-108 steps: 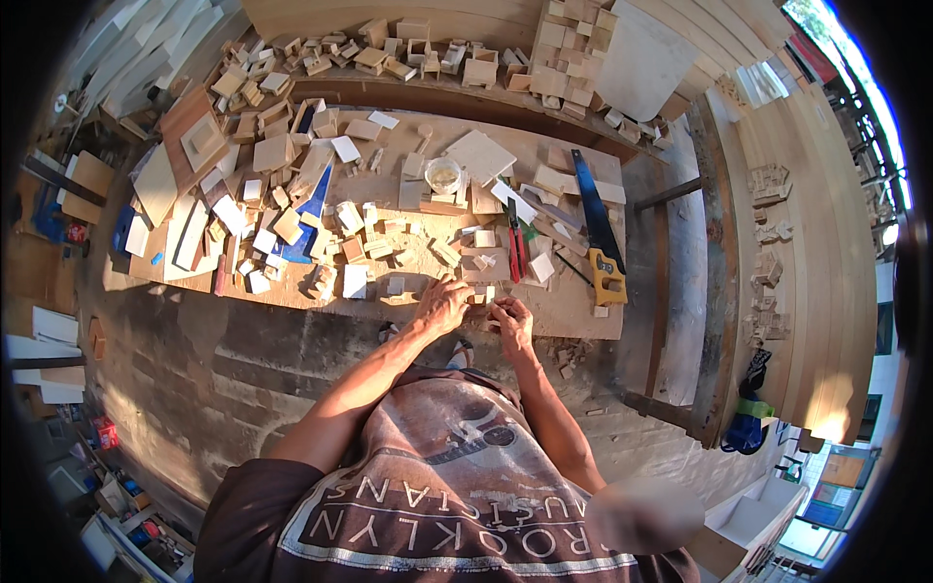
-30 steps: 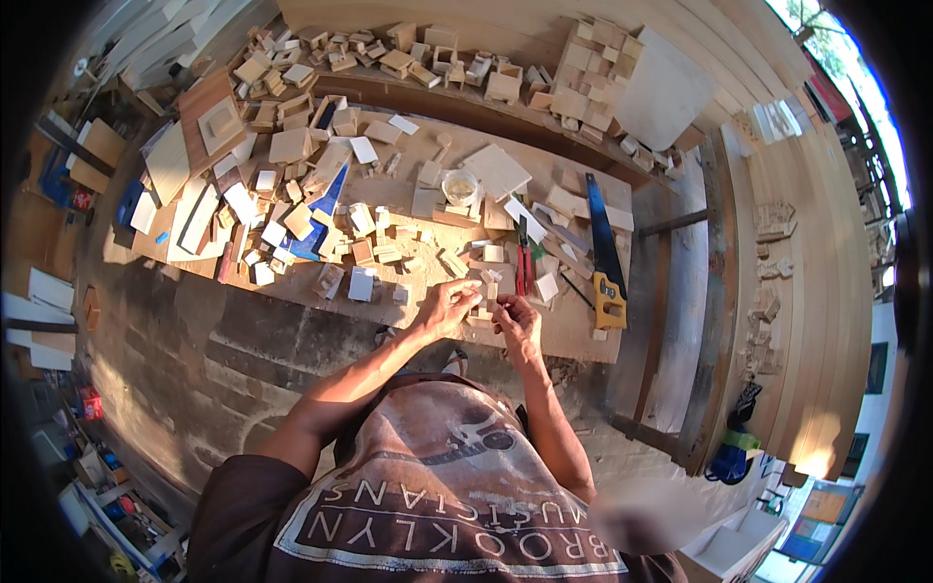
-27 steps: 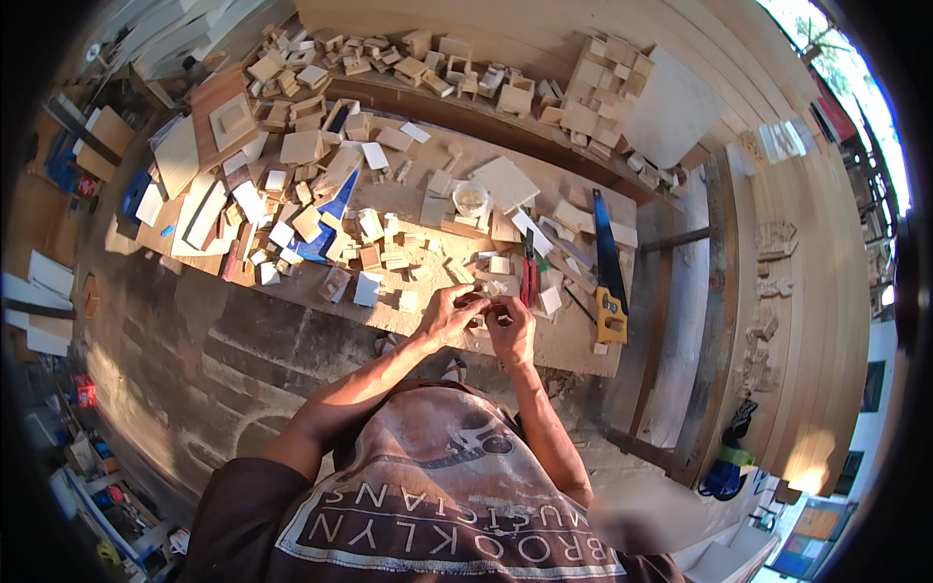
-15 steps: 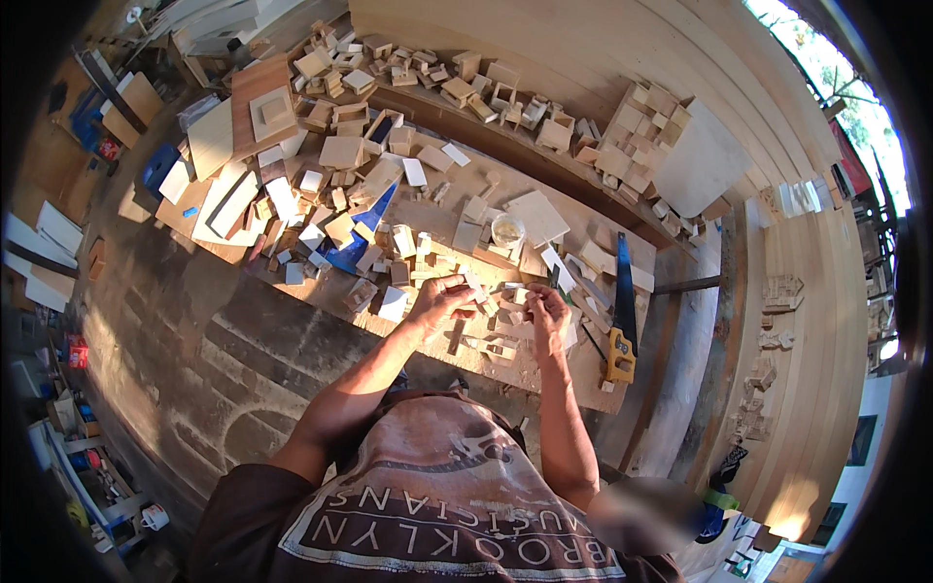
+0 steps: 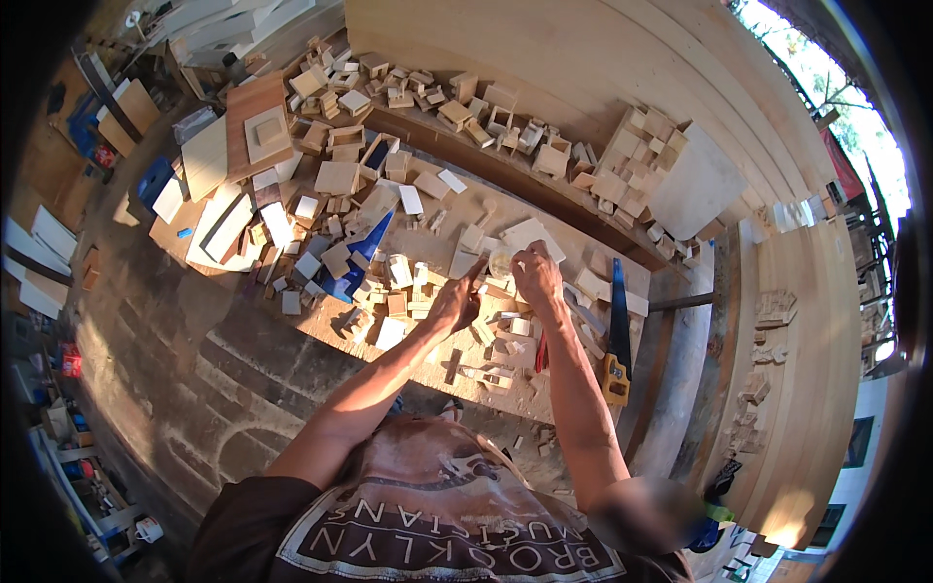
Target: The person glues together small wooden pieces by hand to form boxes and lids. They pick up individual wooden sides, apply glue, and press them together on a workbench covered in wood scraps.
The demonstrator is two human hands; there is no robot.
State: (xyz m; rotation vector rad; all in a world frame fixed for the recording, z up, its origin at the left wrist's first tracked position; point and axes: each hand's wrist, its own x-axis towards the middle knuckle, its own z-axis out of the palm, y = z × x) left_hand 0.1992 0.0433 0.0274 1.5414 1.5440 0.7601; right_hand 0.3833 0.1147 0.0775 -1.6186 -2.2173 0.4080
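Observation:
My left hand (image 5: 455, 303) is just left of a small round tub (image 5: 500, 262), its index finger stretched toward the tub and the other fingers curled; I see nothing held in it. At the tub's right rim, my right hand (image 5: 537, 279) has its fingertips drawn together, pointing down. Whatever they pinch, if anything, is hidden. Below the hands, small wooden blocks (image 5: 483, 332) and a little wooden assembly (image 5: 496, 375) lie on the sawdust-strewn workbench (image 5: 418, 367). A flat pale board (image 5: 533, 233) lies behind the tub.
A handsaw (image 5: 618, 335) with a yellow handle lies along the bench's right side. Offcuts surround a blue triangular tool (image 5: 364, 255) to the left. Small wooden models (image 5: 457, 115) crowd the ledge behind, and stacked planks (image 5: 807, 369) stand at right.
Both hands have moved away from me to the tub. The small wooden piece that was at my left hand's fingers is no longer there. My right hand has come up beside the tub.

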